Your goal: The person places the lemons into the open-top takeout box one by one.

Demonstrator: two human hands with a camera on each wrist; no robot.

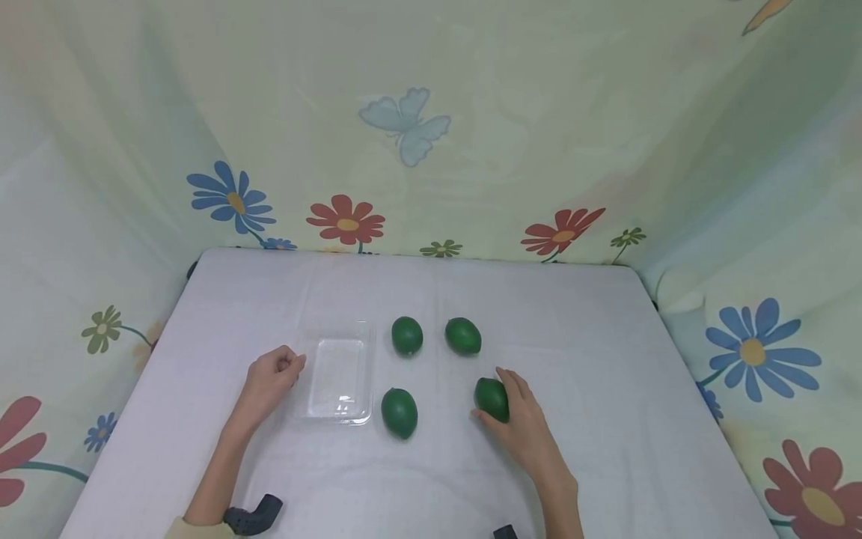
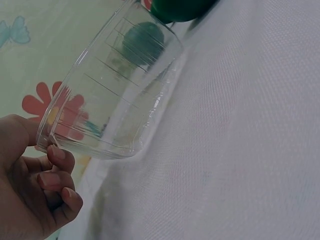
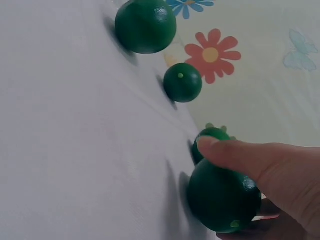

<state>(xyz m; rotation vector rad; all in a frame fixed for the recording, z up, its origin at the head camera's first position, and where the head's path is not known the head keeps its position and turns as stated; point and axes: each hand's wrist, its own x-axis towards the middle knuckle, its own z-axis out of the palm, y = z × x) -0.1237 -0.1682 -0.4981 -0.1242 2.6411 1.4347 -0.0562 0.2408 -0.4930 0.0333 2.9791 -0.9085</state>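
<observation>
Left hand (image 1: 269, 380) pinches the clear tray (image 1: 339, 378) at its rim, fingers curled; right hand (image 1: 525, 425) grips one green lime (image 1: 491, 398), thumb and fingers curved around it

ok so i'm counting 4 green limes (image 1: 407, 335) (image 1: 463, 336) (image 1: 399, 413) (image 1: 490, 398); 1 clear plastic tray (image 1: 338, 378); 2 bare hands (image 1: 269, 382) (image 1: 525, 428); 1 table (image 1: 572, 322); 1 blue butterfly (image 1: 405, 126); 4 red flowers (image 1: 346, 219) (image 1: 562, 230) (image 1: 816, 490) (image 1: 22, 452)

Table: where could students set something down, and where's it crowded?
Bare: the table right of the right hand; also between the two far green fruits and the curtain. Crowded: the middle, with clear tray, these and two nearer green fruits.
</observation>
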